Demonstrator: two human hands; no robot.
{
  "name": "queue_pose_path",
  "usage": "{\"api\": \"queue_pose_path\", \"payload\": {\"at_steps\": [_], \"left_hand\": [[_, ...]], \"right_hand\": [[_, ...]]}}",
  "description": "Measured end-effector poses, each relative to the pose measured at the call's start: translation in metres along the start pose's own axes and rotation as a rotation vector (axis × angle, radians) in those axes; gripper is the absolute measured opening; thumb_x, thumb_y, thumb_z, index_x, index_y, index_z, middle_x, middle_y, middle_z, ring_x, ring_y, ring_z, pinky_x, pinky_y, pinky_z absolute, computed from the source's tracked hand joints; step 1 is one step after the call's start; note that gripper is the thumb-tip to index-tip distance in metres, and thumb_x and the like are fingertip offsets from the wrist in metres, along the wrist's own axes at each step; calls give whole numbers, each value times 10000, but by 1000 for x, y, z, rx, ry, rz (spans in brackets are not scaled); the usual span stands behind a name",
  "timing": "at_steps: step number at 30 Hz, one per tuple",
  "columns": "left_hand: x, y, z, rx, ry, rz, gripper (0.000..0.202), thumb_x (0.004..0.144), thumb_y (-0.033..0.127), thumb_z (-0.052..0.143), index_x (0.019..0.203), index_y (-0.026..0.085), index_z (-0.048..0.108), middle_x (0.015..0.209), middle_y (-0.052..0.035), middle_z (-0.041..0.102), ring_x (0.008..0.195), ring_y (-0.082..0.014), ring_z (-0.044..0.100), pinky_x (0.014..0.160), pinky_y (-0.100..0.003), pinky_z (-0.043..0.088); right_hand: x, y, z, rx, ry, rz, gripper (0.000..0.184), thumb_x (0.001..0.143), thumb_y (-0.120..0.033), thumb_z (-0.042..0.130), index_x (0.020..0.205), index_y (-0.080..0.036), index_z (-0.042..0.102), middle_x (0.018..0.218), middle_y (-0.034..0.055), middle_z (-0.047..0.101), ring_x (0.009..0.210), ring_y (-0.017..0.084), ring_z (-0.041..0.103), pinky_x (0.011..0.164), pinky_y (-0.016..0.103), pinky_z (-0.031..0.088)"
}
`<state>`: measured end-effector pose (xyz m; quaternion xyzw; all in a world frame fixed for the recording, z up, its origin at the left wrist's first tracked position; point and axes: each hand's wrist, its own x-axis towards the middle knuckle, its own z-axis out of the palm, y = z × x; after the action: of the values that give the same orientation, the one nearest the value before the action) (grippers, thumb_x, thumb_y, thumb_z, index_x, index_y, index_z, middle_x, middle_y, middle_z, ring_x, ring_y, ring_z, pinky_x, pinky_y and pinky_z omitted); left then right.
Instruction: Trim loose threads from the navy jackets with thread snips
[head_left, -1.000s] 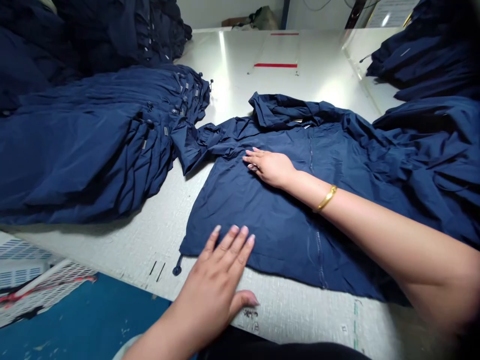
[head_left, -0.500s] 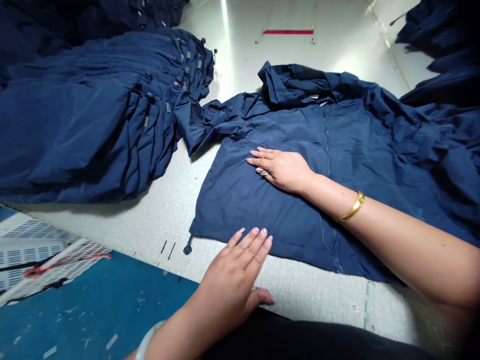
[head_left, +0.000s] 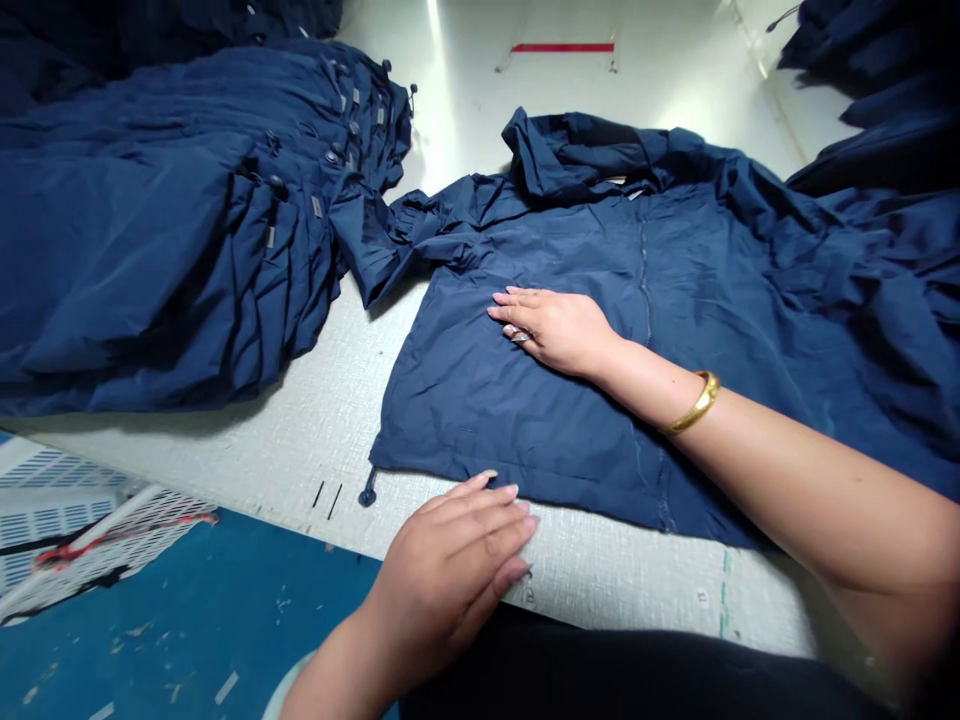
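A navy jacket (head_left: 450, 390) lies spread on the table, its zip line running through the middle and one sleeve stretched to the left. My right hand (head_left: 559, 325), with a ring and a gold bangle (head_left: 695, 402) on its wrist, rests flat on the jacket's left part, fingers extended. My left hand (head_left: 454, 560) is at the table's near edge, just below the hem, fingers stretched out and thumb close beside them; it holds nothing. A cord end with a toggle (head_left: 367, 495) sticks out from the hem's left corner.
A thick pile of navy jackets (head_left: 135, 250) stands on the left of the pale table (head_left: 292, 450). More dark garments (head_left: 885, 130) lie at the far right. Red tape (head_left: 562, 48) marks the table's far side. Below left, white plastic baskets (head_left: 67, 510) stand on the blue floor (head_left: 225, 600).
My left hand has drawn back slightly from the hem, its thumb coming in toward the fingers. My right hand stays on the jacket. The whole view has shifted a little.
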<state>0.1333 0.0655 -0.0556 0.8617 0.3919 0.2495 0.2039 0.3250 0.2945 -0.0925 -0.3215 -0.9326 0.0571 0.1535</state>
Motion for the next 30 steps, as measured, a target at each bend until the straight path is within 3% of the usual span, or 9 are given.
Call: {"api": "queue_pose_path", "payload": {"at_steps": [6,10,15,21,30], "left_hand": [[24,-15,1,473,-138,-205,735,889,429,615,1506,146,332,1556,-153,367,1455,-333,288,1147,-575,337],[21,-28,5,621,-169,-237,893,834,543,638,1539,157,250,1592,-164,277,1459,-352,268,1122,-566,366],[10,-27,11,682,-180,-164,853,864,578,570,1536,154,260,1581,-141,314,1446,-314,317,1108,-505,378],[11,-27,13,703,-124,-128,759,892,551,538,1505,146,347,1532,-149,409,1395,-321,402,1072,-483,384],[4,-33,12,703,-136,-50,696,905,500,529,1499,174,372,1492,-187,453,1350,-345,462,1009,-514,447]], "right_hand": [[-3,-3,0,2,24,0,393,971,-284,465,1333,-205,598,1420,55,554,1350,193,474,1095,347,422],[-11,-5,-1,31,8,-18,414,942,-254,500,1341,-190,592,1432,71,538,1356,204,466,1105,350,415],[-21,-5,-8,135,19,-20,473,884,-160,526,1350,-222,584,1468,46,499,1367,185,451,1111,348,409],[-23,-6,-14,184,-84,-157,525,798,-129,586,1286,-317,638,1477,0,490,1368,185,450,1061,349,457],[-18,-9,-11,33,-46,102,499,835,-154,577,1322,-253,618,1461,50,507,1337,217,491,1055,361,478]]}}
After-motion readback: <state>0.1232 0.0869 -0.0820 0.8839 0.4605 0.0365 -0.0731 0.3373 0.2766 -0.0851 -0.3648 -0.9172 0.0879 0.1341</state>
